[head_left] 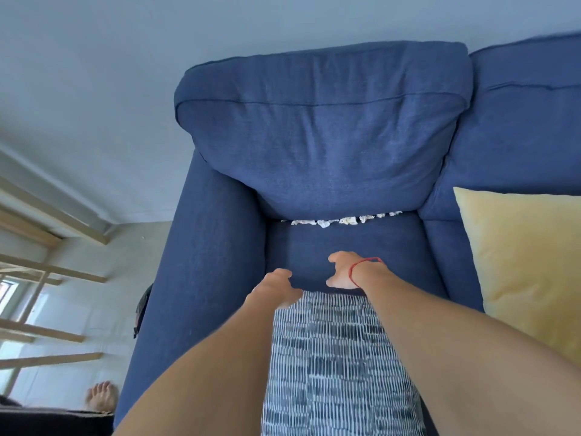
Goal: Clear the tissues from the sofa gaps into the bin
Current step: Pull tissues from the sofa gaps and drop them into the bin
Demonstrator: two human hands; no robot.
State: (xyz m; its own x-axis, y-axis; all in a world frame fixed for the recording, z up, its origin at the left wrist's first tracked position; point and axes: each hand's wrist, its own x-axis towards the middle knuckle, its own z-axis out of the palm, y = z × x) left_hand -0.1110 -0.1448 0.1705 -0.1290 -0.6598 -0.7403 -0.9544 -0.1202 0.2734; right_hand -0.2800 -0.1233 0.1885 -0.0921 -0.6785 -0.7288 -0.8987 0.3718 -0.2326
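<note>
2 hands are reaching out over the blue sofa (330, 152). The left hand (276, 287) is open with fingers curled a little, holding nothing. The right hand (341, 270), with a red string (361, 267) on its wrist, is open and empty too. The white tissues (342, 219) are sitting past the hands, stuck in the gap under the back cushion. A stripy pillow (333, 366) is lying between the arms. A yellow pillow (528, 262) is sitting to the right of the right hand.
</note>
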